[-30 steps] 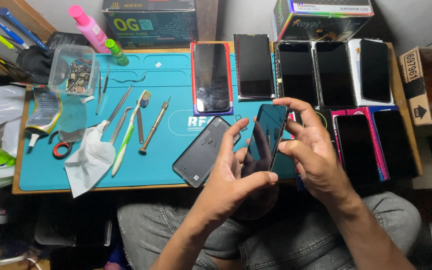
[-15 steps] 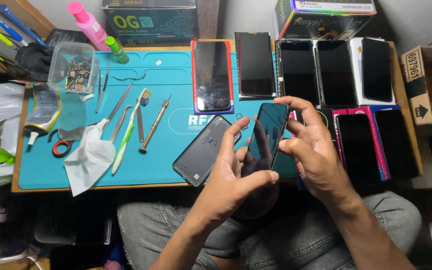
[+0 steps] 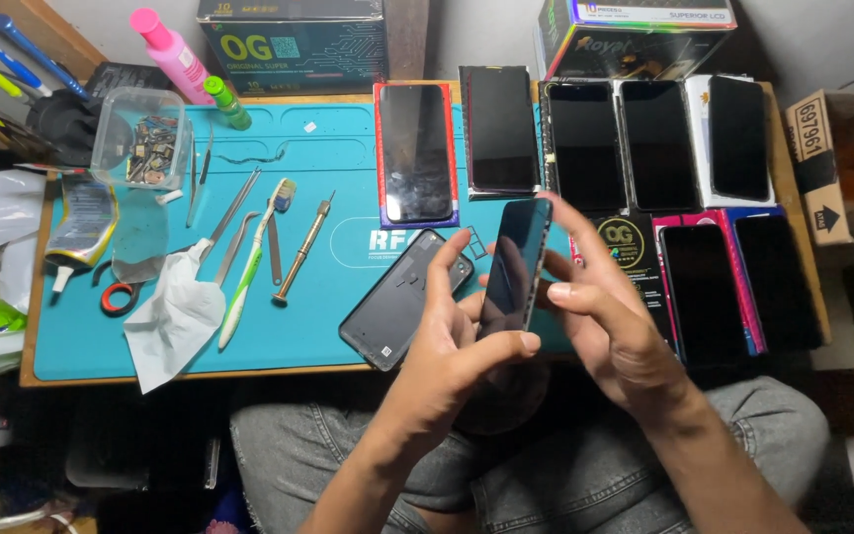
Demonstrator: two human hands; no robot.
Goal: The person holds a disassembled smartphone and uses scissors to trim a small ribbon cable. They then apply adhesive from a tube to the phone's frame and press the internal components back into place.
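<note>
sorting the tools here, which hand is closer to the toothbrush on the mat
Left. The left hand sits just right of the toothbrush, past the back cover; the right hand is farther right, beyond the held phone.

Left hand (image 3: 457,341): raised from the lower middle of the view, forearm bare and angled up and to the right. Thumb extended sideways to the right, tip pressed flat. Index finger extended upward, the remaining fingers curled behind it. Hand closed in a pinch grip.

Right hand (image 3: 610,326): entering from the lower right, forearm bare and angled up and to the left. Back of hand towards the camera. Thumb pointing left, towards the left hand. Index finger stretched up and left, other fingers bent loosely beneath. The two hands near each other, thumbs just apart.
</note>
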